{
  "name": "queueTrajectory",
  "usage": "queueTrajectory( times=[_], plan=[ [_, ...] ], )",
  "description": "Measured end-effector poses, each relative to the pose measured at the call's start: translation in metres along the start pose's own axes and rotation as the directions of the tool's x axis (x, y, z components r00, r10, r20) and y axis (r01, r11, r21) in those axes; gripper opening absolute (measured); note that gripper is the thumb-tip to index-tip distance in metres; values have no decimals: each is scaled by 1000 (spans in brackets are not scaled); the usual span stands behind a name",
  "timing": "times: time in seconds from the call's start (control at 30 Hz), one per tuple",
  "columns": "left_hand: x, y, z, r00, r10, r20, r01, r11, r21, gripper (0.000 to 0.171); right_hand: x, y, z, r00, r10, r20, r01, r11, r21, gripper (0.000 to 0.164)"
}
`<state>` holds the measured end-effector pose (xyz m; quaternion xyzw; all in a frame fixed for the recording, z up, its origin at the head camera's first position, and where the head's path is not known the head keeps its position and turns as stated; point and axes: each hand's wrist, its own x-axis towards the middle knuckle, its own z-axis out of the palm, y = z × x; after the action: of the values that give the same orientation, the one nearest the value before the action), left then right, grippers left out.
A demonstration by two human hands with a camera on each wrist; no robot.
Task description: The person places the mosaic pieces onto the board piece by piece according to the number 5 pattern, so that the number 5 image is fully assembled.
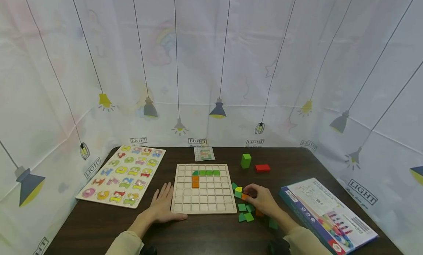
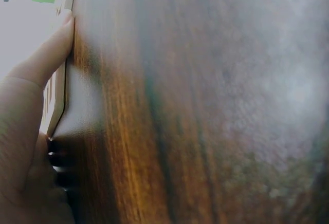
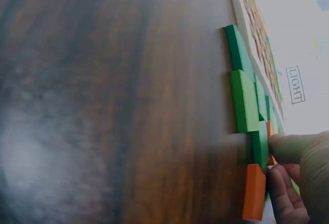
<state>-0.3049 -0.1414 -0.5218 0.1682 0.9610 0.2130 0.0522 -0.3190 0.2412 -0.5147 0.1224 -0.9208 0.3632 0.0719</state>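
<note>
A pale wooden grid board [image 1: 204, 200] lies at the middle of the table, with one dark green tile, several light green tiles [image 1: 209, 172] and orange tiles [image 1: 195, 181] in its cells. My left hand [image 1: 162, 207] rests flat at the board's lower left corner, its thumb along the front edge. To the right of the board, my right hand [image 1: 262, 200] pinches an orange tile [image 1: 245, 196] between thumb and fingers. Around it lies a loose pile of green tiles [image 1: 242, 207], a partly yellow one and another orange tile [image 3: 254, 193]. The right hand hides part of the pile.
A number puzzle board [image 1: 122, 174] lies at the left. Behind the grid board is a small pattern card [image 1: 204, 154]. A green block [image 1: 246, 161] and a red block [image 1: 262, 168] stand at the back right. A flat box [image 1: 327, 214] lies at the right edge.
</note>
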Motion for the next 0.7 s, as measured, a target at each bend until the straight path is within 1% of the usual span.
queueTrajectory(
  times=[0.1, 0.23, 0.43, 0.57, 0.63, 0.7],
  plan=[
    [0, 0, 0, 1000, 2, -1, -2, 1000, -4, 123, 2, 0, -1, 1000, -4, 9, 4, 1000, -23, 24],
    [1, -1, 0, 1000, 6, -6, -6, 1000, -3, 123, 4, 1, -2, 999, -19, 44, 20, 999, -35, 24],
    [1, -1, 0, 1000, 9, -16, -9, 1000, -1, 123, 9, 2, -9, 996, -40, 84, 41, 999, -9, 21],
    [0, -3, 2, 999, 31, -25, -32, 999, -36, 124, 14, -2, -9, 996, -63, 63, 63, 998, 2, 23],
    [1, -5, 3, 999, 36, -23, -37, 998, -56, 125, 16, -4, -6, 995, -89, 42, 89, 996, 4, 24],
    [3, -8, 7, 999, 33, -14, -34, 998, -55, 128, 19, -7, -2, 993, -115, 25, 115, 993, 12, 25]
  ],
)
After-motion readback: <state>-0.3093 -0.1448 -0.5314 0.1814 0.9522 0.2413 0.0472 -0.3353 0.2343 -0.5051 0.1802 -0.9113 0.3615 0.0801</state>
